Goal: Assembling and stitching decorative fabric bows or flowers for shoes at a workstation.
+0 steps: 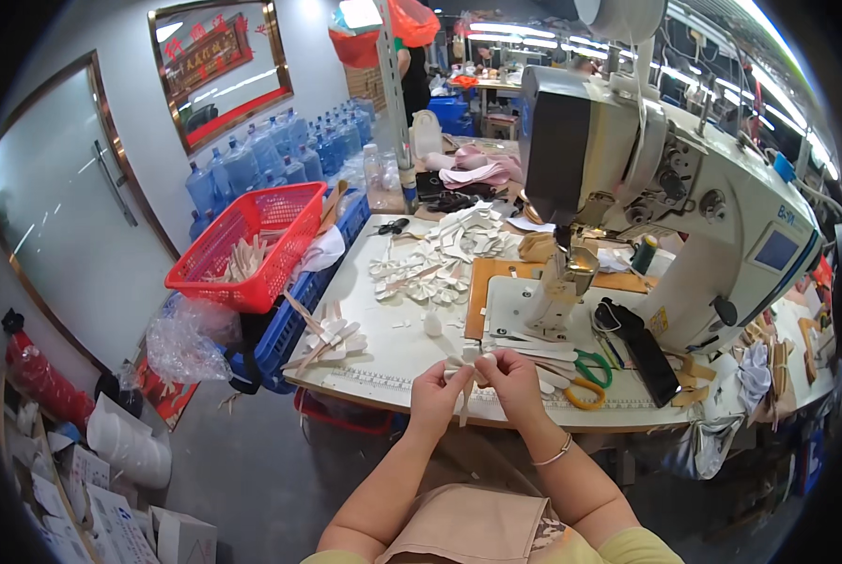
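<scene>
Head view: my left hand (437,395) and right hand (507,374) pinch one pale strip (465,390) between them at the desk's (383,329) near edge, close before the sewing machine (647,179), scissors (587,376) within reach.

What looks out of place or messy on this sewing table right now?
Nothing looks damaged. The clutter stands out: white cut pieces lie in a loose heap mid-table, and a few strips hang over the table's left edge. Both the left hand and right hand pinch a small white piece.
</scene>
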